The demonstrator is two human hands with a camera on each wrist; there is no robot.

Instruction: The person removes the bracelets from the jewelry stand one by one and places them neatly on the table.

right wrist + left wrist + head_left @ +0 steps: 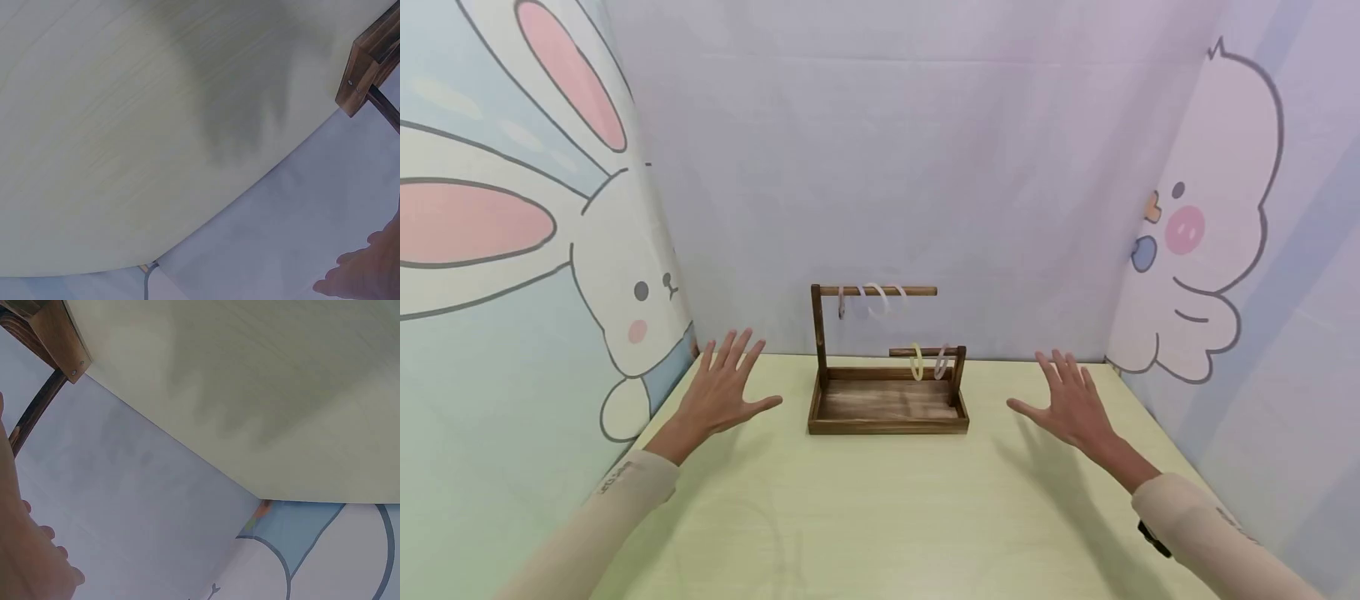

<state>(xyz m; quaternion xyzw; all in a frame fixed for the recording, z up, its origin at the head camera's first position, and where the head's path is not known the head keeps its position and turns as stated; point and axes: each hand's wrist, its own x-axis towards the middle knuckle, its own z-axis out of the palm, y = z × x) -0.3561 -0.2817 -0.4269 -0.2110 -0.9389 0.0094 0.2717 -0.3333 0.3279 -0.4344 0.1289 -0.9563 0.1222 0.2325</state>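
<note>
Left hand (713, 398) and right hand (1073, 406) hover, fingers (750, 358) spread, flanking the rack (887, 426)

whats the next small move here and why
I'd probably ease the right grip inward toward the yellow ring. That grip and the left grip look empty and stand apart from the wooden rack; the right one is nearer the lower bar, where the yellow ring hangs closer to the free end than the pale ring.

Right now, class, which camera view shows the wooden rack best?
The head view, because it frames the whole wooden rack. Both wrist views show only a tray end and part of a post.
</note>
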